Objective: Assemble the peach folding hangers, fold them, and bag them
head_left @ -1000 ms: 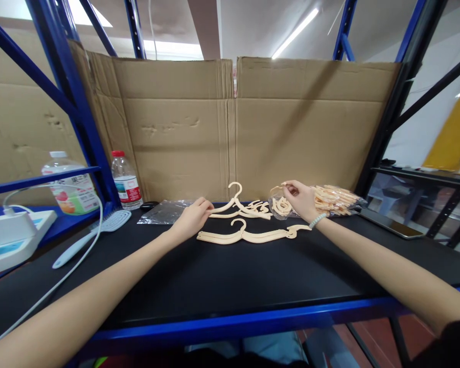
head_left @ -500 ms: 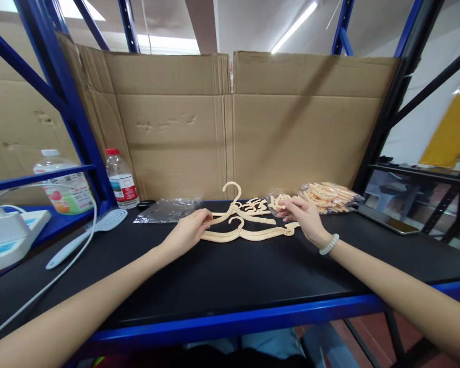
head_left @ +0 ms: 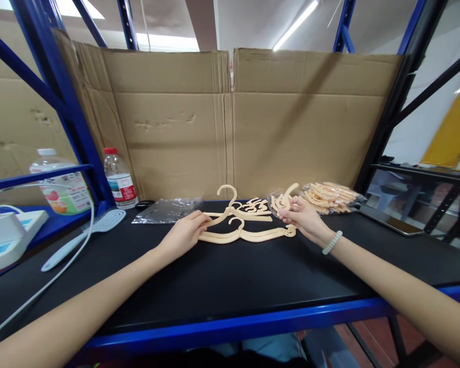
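Raised since earlier, a curved piece [head_left: 290,190] is pinched by the right hand [head_left: 305,220], a hanger [head_left: 220,219] by the left hand [head_left: 186,230]; assembly seems underway, alignment needed.

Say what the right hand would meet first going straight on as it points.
Past the curved piece it holds, the right hand would probably meet the small plastic bag first, though depth is unclear.

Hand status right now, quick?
Left hand: closed, holding one arm of a cream hanger.
Right hand: closed, holding a curved cream piece.
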Tool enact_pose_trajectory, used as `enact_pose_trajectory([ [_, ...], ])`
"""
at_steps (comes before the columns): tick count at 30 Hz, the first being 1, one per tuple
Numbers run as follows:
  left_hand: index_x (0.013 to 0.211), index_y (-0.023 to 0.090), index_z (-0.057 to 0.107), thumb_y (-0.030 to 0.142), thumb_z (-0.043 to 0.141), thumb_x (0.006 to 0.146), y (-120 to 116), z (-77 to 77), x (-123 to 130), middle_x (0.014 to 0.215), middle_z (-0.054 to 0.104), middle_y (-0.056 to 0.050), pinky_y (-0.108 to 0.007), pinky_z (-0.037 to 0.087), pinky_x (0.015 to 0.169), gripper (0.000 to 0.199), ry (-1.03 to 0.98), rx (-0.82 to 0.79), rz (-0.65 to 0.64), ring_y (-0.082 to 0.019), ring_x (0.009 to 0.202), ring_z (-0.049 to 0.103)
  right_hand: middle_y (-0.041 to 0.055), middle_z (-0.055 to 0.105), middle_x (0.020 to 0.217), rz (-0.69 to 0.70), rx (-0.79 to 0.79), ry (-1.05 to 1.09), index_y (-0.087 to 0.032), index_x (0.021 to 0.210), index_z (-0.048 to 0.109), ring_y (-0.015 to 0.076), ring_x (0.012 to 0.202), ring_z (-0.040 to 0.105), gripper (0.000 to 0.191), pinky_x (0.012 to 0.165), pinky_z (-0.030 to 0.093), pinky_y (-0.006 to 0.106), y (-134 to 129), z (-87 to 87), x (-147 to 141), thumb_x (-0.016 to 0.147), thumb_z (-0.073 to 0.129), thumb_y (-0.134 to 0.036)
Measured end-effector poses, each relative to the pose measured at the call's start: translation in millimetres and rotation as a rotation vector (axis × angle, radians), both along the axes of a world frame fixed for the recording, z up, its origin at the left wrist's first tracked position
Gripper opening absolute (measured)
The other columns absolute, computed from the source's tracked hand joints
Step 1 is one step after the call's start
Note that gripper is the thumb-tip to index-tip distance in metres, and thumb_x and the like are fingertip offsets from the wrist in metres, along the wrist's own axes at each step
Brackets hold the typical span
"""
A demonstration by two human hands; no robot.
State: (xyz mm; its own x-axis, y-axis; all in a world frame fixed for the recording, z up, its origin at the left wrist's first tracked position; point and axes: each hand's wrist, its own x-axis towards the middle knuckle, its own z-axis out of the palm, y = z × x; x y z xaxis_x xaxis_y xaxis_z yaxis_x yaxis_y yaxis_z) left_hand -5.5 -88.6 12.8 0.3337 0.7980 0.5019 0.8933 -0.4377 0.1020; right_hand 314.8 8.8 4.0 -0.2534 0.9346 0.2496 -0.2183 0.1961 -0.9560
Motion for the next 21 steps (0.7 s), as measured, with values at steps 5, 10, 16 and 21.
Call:
enact_pose_trajectory([
  [5,0.091,0.018,0.056,0.014,0.041,0.084,0.2,-0.8,-0.3,0.087,0.058,-0.005,-0.03,0.048,0.07,0.018,-0.005,0.004,-0.006,-0.017,0.076,0.059,0.0022,0.065,0.074,0.073,-0.035,-0.044,-0.015,0.083,0.06,0.0133,0.068,0.064,0.039,0.067,0.055,0.027,2.4,-1.7,0.3,0.054,0.082,-0.029],
  [10,0.09,0.018,0.056,0.013,0.041,0.084,0.2,-1.4,0.0,0.088,0.057,-0.005,-0.031,0.048,0.071,0.017,-0.003,-0.017,0.009,-0.018,0.077,0.059,0.0,0.062,0.069,0.138,0.027,-0.13,-0.012,0.073,0.063,0.0092,0.065,0.06,0.031,0.066,0.052,0.023,1.6,-1.1,-0.1,0.056,0.081,-0.03],
  [16,0.09,0.017,0.055,0.012,0.041,0.084,0.1,-1.2,0.1,0.088,0.056,-0.005,-0.031,0.048,0.072,0.016,-0.002,-0.025,0.011,-0.018,0.078,0.058,-0.0005,0.061,0.071,0.213,0.051,-0.177,-0.011,0.071,0.062,0.0077,0.069,0.058,0.028,0.07,0.049,0.021,-0.7,0.6,-0.8,0.062,0.078,-0.033],
  [21,0.089,0.017,0.056,0.013,0.041,0.084,-0.5,-0.6,1.5,0.087,0.057,-0.005,-0.031,0.048,0.071,0.016,-0.007,-0.022,0.006,-0.018,0.076,0.058,0.0012,0.062,0.077,0.265,-0.057,-0.151,-0.012,0.07,0.061,0.0081,0.073,0.06,0.026,0.076,0.05,0.022,-5.9,3.6,-2.3,0.062,0.078,-0.03],
])
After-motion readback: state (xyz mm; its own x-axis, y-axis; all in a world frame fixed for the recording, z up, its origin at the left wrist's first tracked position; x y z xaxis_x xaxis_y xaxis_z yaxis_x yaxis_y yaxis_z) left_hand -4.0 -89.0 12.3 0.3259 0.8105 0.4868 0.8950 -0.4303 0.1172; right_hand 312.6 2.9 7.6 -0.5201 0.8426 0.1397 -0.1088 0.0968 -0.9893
